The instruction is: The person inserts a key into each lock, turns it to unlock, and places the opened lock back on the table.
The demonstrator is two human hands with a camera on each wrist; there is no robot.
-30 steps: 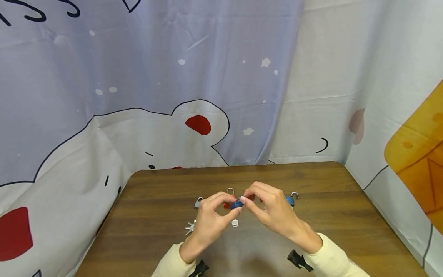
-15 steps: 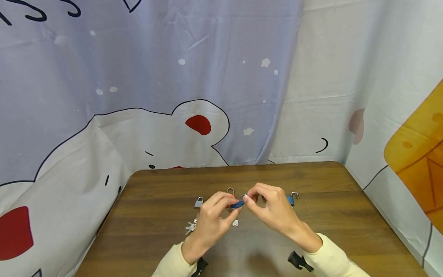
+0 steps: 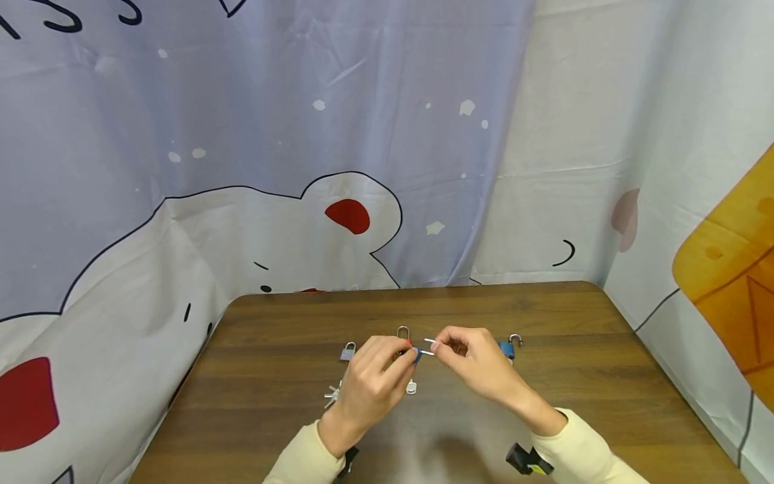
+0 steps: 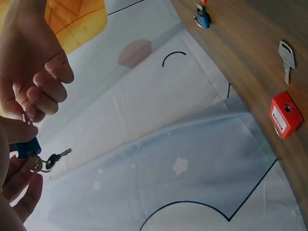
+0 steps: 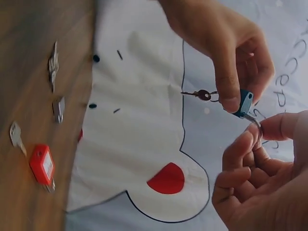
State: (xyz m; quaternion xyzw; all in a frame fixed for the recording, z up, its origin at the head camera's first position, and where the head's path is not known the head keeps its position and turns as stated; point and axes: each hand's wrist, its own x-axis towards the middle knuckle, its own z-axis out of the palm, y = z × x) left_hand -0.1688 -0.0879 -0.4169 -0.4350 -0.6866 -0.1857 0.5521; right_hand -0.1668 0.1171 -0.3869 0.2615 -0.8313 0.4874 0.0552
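My left hand (image 3: pixel 371 386) holds a small blue padlock (image 5: pixel 245 102) between thumb and fingers, above the table. Two keys on a ring hang from it, one seated in its keyhole and one loose key (image 4: pixel 58 156) dangling. The padlock's shackle (image 5: pixel 252 119) is pulled out, one leg running into the body and the other free of it in the head view. My right hand (image 3: pixel 474 366) pinches the bend of this shackle with thumb and fingertips, the other fingers curled. Most of the blue body is covered by my left fingers in the head view.
On the wooden table (image 3: pixel 290 430) lie a red padlock (image 4: pixel 286 115), a single key (image 4: pixel 287 60), a grey padlock (image 3: pixel 347 352) and a bunch of keys (image 3: pixel 332 395). A second blue padlock (image 3: pixel 506 349) with its shackle swung open lies right. A printed curtain (image 3: pixel 302 134) hangs behind.
My left hand has rolled so its back faces up and the padlock has turned with it. The shackle shows further out of the body, and my right hand has shifted slightly right.
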